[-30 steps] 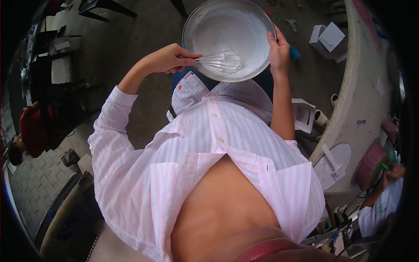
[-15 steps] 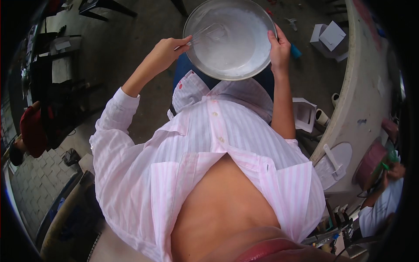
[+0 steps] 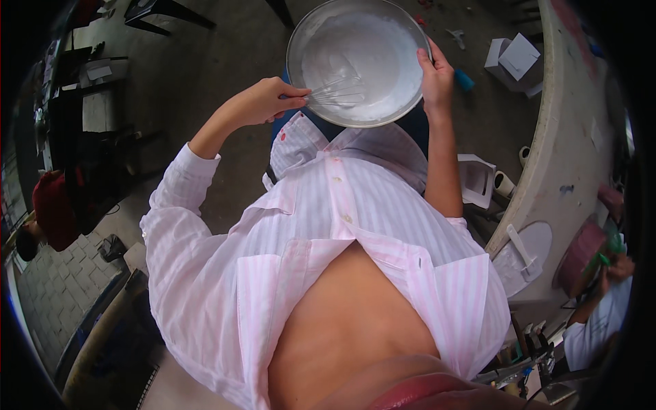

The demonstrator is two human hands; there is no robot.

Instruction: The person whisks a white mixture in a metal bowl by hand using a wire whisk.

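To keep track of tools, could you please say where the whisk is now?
In the head view, the whisk is at top centre, held in the left hand, partly inside the bowl toward its lower left.

a worn workshop is suggested by the bare dark floor, the long stained worktable, the co-worker seen near it, and the white box placed nearby; block paving is glimpsed at the left.

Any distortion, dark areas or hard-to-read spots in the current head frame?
Head view: corners fall to black; fisheye bends the edge of the tabletop into a curve; the floor is dim, the striped shirt bright; the wire whisk partly fades into the white mixture in the metal bowl.
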